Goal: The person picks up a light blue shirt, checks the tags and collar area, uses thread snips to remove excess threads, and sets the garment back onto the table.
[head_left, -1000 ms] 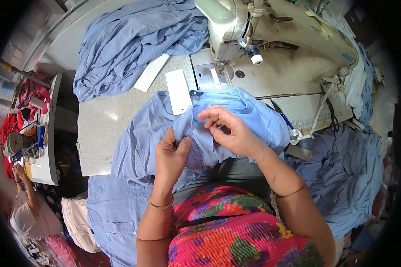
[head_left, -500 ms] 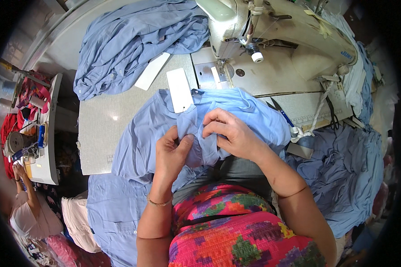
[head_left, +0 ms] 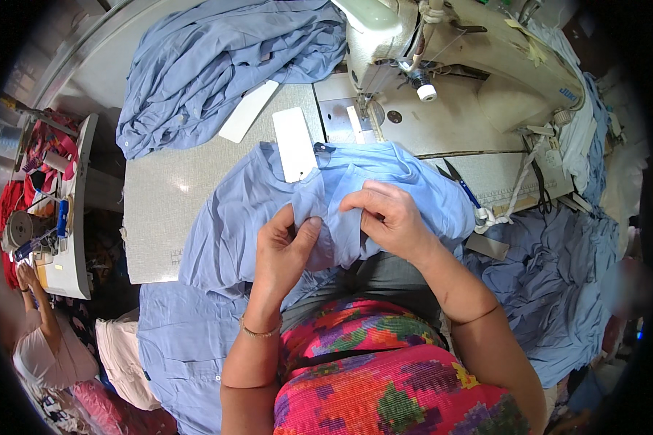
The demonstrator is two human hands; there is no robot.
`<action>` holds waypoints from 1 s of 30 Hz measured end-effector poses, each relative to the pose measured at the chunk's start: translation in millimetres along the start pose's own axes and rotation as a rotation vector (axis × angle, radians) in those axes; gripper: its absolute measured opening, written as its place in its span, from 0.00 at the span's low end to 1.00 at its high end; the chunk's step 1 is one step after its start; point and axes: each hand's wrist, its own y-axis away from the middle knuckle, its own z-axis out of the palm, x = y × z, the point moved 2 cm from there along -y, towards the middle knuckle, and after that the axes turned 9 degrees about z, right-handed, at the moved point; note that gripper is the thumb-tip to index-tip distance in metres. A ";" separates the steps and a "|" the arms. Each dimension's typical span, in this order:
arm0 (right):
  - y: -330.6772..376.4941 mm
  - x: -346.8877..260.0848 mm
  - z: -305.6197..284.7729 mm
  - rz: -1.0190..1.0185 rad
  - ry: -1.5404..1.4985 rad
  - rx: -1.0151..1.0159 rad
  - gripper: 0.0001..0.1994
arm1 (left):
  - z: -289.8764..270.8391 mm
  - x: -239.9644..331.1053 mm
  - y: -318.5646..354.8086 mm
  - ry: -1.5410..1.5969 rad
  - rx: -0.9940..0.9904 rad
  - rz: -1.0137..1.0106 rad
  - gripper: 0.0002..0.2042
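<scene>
A light blue shirt (head_left: 228, 217) lies across the near edge of the sewing table and over my lap. My left hand (head_left: 286, 243) pinches its fabric between thumb and fingers near the front opening. Just to the right, my right hand (head_left: 388, 217) is closed with bent fingers on the other side of that opening, gripping the cloth. A white hang tag (head_left: 294, 145) lies at the shirt's collar, beside a small dark label (head_left: 323, 147). Beyond the shirt stands a sewing machine (head_left: 479, 58), its needle and presser foot (head_left: 365, 101) above a metal plate.
Blue garments (head_left: 225, 65) are heaped at the back left, with a white card (head_left: 248, 111) beside them. Scissors (head_left: 458, 181) and black shears (head_left: 540, 185) lie right of the shirt. More blue cloth (head_left: 551, 283) hangs at the right. A co-worker (head_left: 51, 341) sits far left.
My right hand has shifted slightly right and down, its fingers curling in more, and the cloth between my hands has opened a little. My left hand keeps its pinch.
</scene>
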 end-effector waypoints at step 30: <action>-11.2 2.2 22.7 0.122 -0.484 -0.095 0.21 | 0.0 13.6 -6.3 0.187 0.006 -0.081 0.30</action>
